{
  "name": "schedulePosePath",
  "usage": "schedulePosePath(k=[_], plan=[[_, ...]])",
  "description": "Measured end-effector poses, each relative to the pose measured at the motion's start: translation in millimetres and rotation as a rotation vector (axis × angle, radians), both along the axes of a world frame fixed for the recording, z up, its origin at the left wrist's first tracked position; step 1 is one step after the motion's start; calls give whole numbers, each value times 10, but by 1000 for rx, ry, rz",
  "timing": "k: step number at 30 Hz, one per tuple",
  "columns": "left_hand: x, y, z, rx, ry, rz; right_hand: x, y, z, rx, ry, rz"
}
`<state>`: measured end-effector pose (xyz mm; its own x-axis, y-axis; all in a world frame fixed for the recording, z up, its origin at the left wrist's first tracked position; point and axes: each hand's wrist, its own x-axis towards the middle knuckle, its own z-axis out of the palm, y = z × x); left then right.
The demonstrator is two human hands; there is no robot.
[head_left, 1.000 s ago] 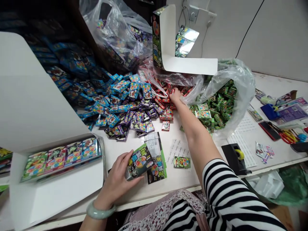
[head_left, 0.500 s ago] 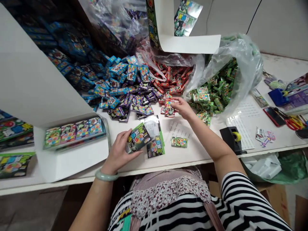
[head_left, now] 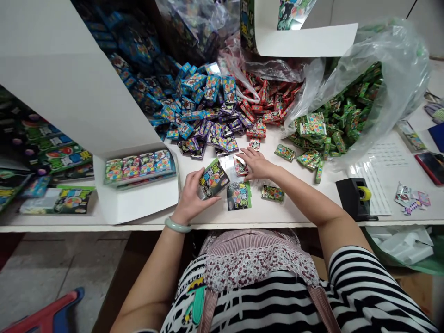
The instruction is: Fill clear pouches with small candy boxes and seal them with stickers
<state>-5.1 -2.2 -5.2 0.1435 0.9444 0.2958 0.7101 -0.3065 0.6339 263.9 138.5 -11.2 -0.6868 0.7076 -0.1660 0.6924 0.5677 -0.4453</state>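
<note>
Purple boxes point(head_left: 218, 136) lie heaped beyond the left grip point(head_left: 190, 193) and a green box point(head_left: 273, 193) just body-side of the right grip point(head_left: 259, 165), the left holding a black packet point(head_left: 214, 179) slanted away rightward, the right pinching a red box point(head_left: 240, 166) pointing roughly forward lengthwise.

Peripheral items — right side and below.
On my feed I log a black tape dispenser point(head_left: 350, 199) beside a printed sheet point(head_left: 379, 162), a sachet point(head_left: 403, 194) near a purple trinket point(head_left: 412, 208), a red-edged phone point(head_left: 432, 168) behind them; below, a green bag point(head_left: 416, 266) — lower left, a red-and-blue object point(head_left: 45, 312) over the floor point(head_left: 45, 273).
</note>
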Motion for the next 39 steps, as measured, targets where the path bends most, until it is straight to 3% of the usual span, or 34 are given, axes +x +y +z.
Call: schedulePosePath(k=[4,8,12,15,19,30,37,39], plan=[[30,46,36,5,18,-37,18,-30,-7,25,108,-39],[46,59,59,6,68,-37,245,-197,300,155,466,-183],[91,83,44,-1,111,-111,509,-422,778,179,455,103],[135,111,54,20,154,-180,586,-520,972,138,299,300],[186,130,102,-16,211,-267,593,-535,982,93,197,388],[238,170,174,-93,169,-363,617,-458,972,68,186,343],[252,144,137,-70,129,-261,615,-592,966,230,262,107],[271,138,119,-50,123,-265,594,-654,934,252,262,106]])
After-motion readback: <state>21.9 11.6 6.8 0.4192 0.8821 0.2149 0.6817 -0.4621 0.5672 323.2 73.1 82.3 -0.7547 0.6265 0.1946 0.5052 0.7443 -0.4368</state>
